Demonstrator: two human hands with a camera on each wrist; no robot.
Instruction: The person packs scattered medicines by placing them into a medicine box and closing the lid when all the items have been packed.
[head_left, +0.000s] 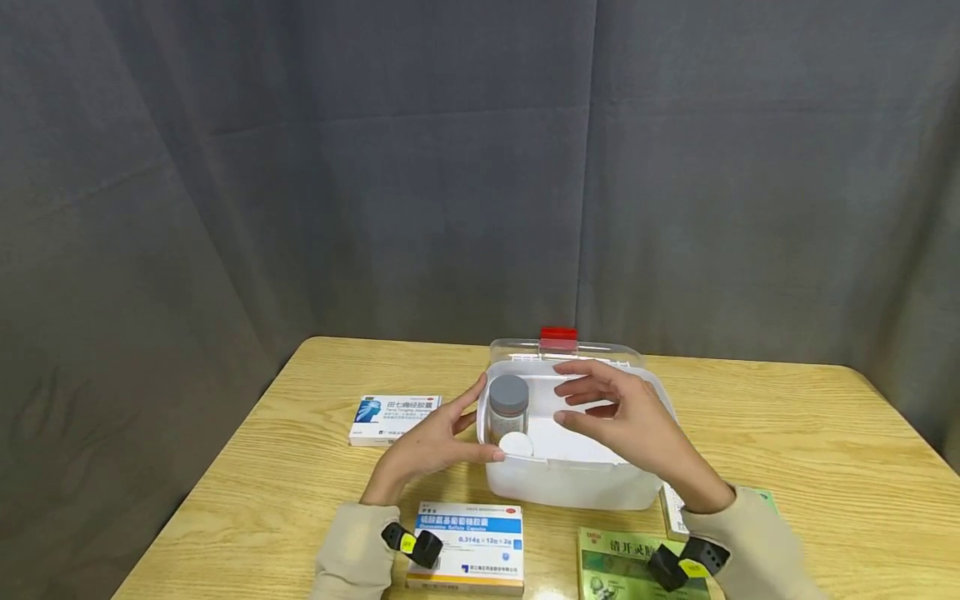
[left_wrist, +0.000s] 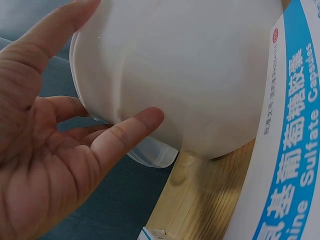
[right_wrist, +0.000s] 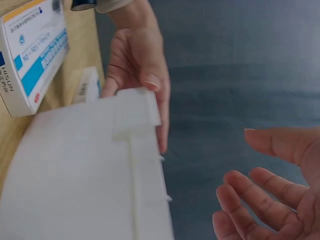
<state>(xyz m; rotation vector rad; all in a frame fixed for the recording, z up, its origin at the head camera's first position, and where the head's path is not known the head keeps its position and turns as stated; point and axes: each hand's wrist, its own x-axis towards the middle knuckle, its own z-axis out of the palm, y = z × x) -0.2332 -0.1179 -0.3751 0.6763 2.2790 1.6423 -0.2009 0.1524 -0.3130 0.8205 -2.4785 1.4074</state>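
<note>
A white translucent plastic storage box point(head_left: 570, 487) stands with its clear lid point(head_left: 513, 348) swung back. My left hand point(head_left: 431, 437) grips its left end, thumb against the front wall and fingers round the side. Inside, at the left, a bottle with a grey cap point(head_left: 508, 393) stands upright. Beside it is a round white cap point(head_left: 516, 444); what lies under it is hidden. Above the box's right half hovers my right hand point(head_left: 622, 412), fingers apart and loosely bent, nothing between them. The right wrist view shows the same bare fingers point(right_wrist: 265, 197) apart from the box wall.
On the wooden table point(head_left: 247, 492), a white medicine box point(head_left: 396, 419) lies left of the storage box. In front lie a blue-and-white capsule box point(head_left: 468, 546) and a green medicine box point(head_left: 626, 554). Another carton point(head_left: 672, 510) is partly under my right forearm. A grey curtain point(head_left: 450, 183) hangs behind.
</note>
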